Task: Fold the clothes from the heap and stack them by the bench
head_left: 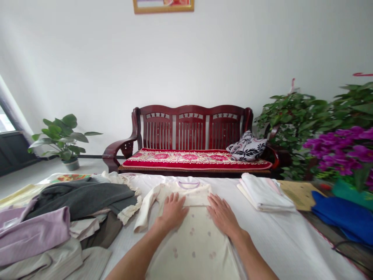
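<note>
Both hands are apart and spread flat, palms down, gripping nothing: the left hand presses near one shoulder of a cream long-sleeved top in the lower centre of the frame, the right hand near the other. The top looks like soft, thin knit, scattered with small faded motifs, its round neck edged in lilac; one sleeve slants out toward the lower left, and a smooth band of cloth crosses the chest between the hands. Beneath it spreads a lightly creased white cloth. At lower left lies a loose heap: a charcoal garment, a ribbed lilac garment and a finely striped pale grey one. To the right sit a neatly folded white stack and crumpled blue fabric. Beyond, at mid-frame, stands a glossy dark-red wooden bench with slatted back, red floral pad and leaf-patterned cushion, before a plain white wall. A potted plant stands at left, purple flowers at right.
</note>
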A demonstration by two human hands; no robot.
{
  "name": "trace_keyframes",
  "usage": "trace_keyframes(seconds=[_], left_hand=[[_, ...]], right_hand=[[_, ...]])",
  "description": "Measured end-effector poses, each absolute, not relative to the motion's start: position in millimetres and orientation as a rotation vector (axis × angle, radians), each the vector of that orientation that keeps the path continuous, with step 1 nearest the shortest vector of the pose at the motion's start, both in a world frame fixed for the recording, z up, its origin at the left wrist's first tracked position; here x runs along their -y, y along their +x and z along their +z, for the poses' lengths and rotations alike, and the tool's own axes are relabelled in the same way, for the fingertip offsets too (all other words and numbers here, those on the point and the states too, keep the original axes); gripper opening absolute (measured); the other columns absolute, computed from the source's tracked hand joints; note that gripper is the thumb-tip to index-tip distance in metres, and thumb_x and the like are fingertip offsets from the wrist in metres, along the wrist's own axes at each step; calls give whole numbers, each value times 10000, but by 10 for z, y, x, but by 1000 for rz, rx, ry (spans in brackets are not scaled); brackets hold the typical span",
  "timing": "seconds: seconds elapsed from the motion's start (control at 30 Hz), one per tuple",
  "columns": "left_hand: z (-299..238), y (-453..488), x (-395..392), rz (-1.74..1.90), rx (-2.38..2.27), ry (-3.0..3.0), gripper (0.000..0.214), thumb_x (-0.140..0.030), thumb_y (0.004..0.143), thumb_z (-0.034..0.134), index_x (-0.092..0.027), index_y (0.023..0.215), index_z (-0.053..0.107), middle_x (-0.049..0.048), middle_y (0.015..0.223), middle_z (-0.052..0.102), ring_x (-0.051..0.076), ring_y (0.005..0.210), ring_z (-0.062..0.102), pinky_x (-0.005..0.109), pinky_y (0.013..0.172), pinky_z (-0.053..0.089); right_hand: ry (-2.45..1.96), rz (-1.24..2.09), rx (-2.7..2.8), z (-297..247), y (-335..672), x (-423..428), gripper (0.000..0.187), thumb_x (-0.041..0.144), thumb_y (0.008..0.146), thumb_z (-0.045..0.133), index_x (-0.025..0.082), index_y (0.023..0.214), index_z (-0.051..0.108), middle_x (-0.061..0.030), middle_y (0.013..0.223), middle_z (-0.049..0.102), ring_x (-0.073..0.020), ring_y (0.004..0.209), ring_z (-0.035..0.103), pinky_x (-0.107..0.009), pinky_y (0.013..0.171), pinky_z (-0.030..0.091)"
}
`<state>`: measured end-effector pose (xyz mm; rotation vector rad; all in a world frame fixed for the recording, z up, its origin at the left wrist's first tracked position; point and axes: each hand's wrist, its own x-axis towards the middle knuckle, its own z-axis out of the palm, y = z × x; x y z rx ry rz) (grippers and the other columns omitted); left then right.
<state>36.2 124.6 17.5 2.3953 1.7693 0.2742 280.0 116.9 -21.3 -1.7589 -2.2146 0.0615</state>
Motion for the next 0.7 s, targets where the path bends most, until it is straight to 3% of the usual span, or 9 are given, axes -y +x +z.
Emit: trace_keyframes(seconds=[0.13, 0.23, 0.33, 0.5, 0.6, 0.7], left_hand=[[456, -90, -1018, 484, -1808, 2391, 408, -301, 920, 488, -220, 1302, 605, 94, 1370, 567, 247, 1283, 494, 364, 1110, 343], [552, -500, -810, 506, -2049, 2344, 462, -296, 892, 505, -228, 1347, 542, 94, 1327, 553, 267, 1212, 504, 383, 1055, 376], [518, -755, -643, 319, -2103, 2301, 649, -313, 804, 589, -221, 1429, 439, 115, 1299, 538, 287, 1170, 523, 390, 995, 409], [356, -842, -589, 217, -2084, 2272, 682, -84, 756, 491, -231, 1420, 442, 105, 1247, 588, 255, 1148, 577, 334, 892, 439], [359, -879, -708, 471, -2038, 2092, 515, -103, 820, 421, -225, 1304, 545, 77, 1133, 668, 229, 1012, 642, 298, 780, 449], [494, -813, -874, 975, -1881, 1871, 363, -234, 853, 456, -221, 1178, 619, 19, 902, 693, 184, 783, 643, 267, 692, 443]], right_hand=[[-1730, -23, 2171, -219, 2821, -1144, 515, 402, 998, 333, 168, 1413, 527, -115, 1498, 492, -279, 1428, 375, -505, 1174, 280], [-1660, -95, 2150, -242, 2819, -1153, 456, 366, 989, 379, 178, 1349, 587, -118, 1439, 555, -278, 1392, 427, -500, 1164, 303], [-1585, -140, 2142, -263, 2814, -1166, 394, 331, 976, 428, 185, 1275, 641, -121, 1386, 597, -275, 1349, 474, -484, 1148, 336], [-1513, -154, 2113, -269, 2821, -1155, 348, 301, 969, 452, 178, 1192, 689, -118, 1311, 647, -270, 1265, 543, -446, 1106, 392], [-1492, -124, 2088, -257, 2821, -1138, 335, 282, 968, 443, 185, 1150, 708, -111, 1274, 667, -257, 1215, 578, -424, 1076, 425], [-1488, -88, 2054, -242, 2816, -1131, 339, 280, 975, 426, 194, 1127, 717, -104, 1244, 683, -241, 1188, 595, -403, 1061, 439]])
